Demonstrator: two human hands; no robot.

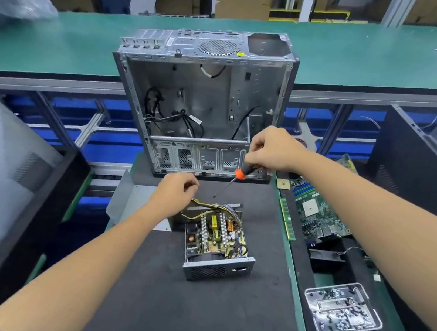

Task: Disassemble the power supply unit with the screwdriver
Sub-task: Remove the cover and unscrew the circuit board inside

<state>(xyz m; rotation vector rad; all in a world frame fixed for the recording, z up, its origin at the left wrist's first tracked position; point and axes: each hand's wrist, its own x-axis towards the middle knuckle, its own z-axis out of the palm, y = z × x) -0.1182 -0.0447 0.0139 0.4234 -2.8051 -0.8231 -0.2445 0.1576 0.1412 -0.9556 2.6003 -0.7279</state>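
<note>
Power supply unit (217, 241) lies uncovered; right hand (273, 149) grips the screwdriver (234, 177), left hand (176, 194) curls loosely, holding nothing.

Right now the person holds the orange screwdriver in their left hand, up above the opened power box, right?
Not quite. The head view shows the screwdriver gripped in the right hand, not the left. It does hang above the opened power supply unit. The left hand is at the unit's far edge, by the yellow wires.
</note>
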